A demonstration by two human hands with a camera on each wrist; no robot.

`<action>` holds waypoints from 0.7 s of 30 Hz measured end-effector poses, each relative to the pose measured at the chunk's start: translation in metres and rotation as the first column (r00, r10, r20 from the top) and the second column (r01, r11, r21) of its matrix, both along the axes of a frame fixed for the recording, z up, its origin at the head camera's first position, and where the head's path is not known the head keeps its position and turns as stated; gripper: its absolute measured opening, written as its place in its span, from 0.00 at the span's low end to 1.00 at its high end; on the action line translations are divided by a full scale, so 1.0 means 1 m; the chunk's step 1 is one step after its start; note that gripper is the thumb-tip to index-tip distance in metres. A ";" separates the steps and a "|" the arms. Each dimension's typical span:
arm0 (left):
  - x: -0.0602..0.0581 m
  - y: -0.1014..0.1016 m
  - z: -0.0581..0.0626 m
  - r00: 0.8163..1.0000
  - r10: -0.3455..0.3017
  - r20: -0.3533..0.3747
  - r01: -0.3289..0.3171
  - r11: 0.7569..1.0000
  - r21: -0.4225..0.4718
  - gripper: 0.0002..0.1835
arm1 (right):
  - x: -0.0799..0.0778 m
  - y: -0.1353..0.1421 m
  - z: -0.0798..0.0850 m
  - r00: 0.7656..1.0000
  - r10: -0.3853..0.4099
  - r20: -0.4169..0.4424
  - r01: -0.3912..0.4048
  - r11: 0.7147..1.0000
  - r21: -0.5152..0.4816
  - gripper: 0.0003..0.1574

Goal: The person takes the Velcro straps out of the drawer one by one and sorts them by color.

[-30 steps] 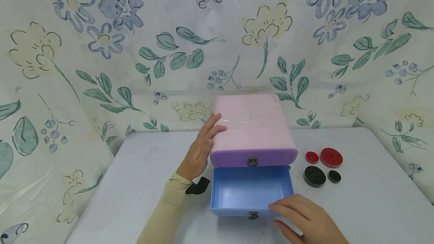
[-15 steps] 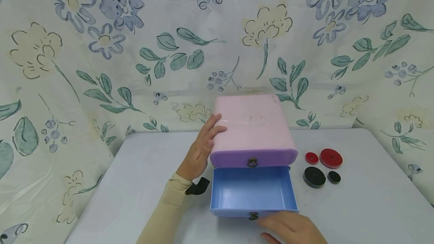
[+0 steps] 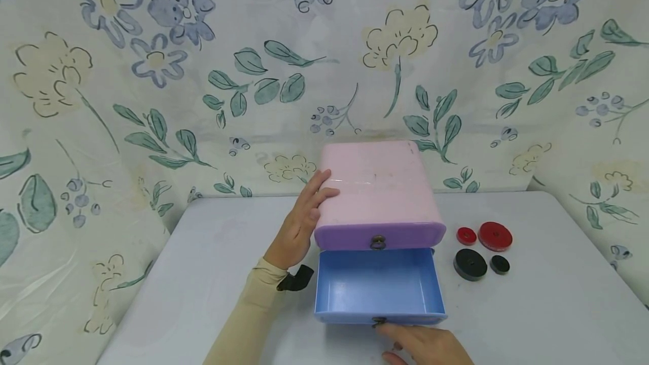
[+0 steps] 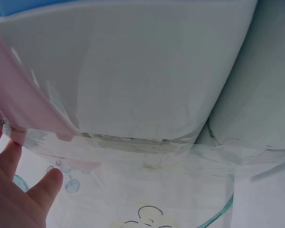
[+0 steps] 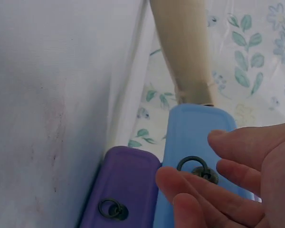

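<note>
A pink drawer cabinet [image 3: 375, 185] with a purple top drawer front [image 3: 345, 237] stands at the middle of the table. Below that front, a blue drawer [image 3: 377, 286] is pulled out, with nothing inside. My left hand [image 3: 293, 235] rests along the cabinet's left side, fingertips over its top edge. In front of the blue drawer is my right hand [image 3: 428, 345], its index fingertip right at the metal ring handle [image 3: 378, 320]. The right wrist view shows the ring pull [image 5: 192, 160] between thumb and fingers, with the thumb apart from it.
A large red disc [image 3: 495, 236], a small red one [image 3: 466, 235], a large black one [image 3: 470, 264] and a small black one [image 3: 499, 264] lie right of the cabinet. Another purple drawer front [image 5: 128, 180] sits beneath the blue one. Floral cloth [image 3: 228, 145] hangs behind.
My right hand has moved left along the blue drawer's front, from its right part to the ring handle. The left hand, cabinet and discs stay in place.
</note>
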State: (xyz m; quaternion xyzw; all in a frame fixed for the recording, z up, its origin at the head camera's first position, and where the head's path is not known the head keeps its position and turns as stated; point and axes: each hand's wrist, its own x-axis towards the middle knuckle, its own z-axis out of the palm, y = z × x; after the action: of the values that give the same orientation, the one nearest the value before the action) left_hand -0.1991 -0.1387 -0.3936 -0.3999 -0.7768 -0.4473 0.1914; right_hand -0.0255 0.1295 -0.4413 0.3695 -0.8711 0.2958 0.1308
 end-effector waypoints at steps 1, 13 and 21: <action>0.000 0.000 0.000 1.000 -0.001 0.000 0.001 1.000 0.000 0.24 | 0.000 -0.001 0.000 1.000 -0.009 0.028 0.009 1.000 0.011 0.20; 0.000 -0.001 0.000 1.000 -0.012 0.006 0.012 1.000 0.001 0.23 | 0.004 -0.005 -0.002 0.939 -0.091 0.332 0.080 0.996 0.049 0.22; -0.001 -0.001 0.000 1.000 -0.014 0.007 0.014 1.000 0.005 0.23 | 0.004 -0.007 -0.004 0.907 -0.095 0.410 0.104 0.995 0.001 0.23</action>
State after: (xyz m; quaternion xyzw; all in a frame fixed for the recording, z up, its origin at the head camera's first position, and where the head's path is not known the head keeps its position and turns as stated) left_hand -0.1997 -0.1400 -0.3936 -0.4034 -0.7735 -0.4519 0.1864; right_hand -0.0211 0.1226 -0.4455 0.2531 -0.8937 0.3687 -0.0355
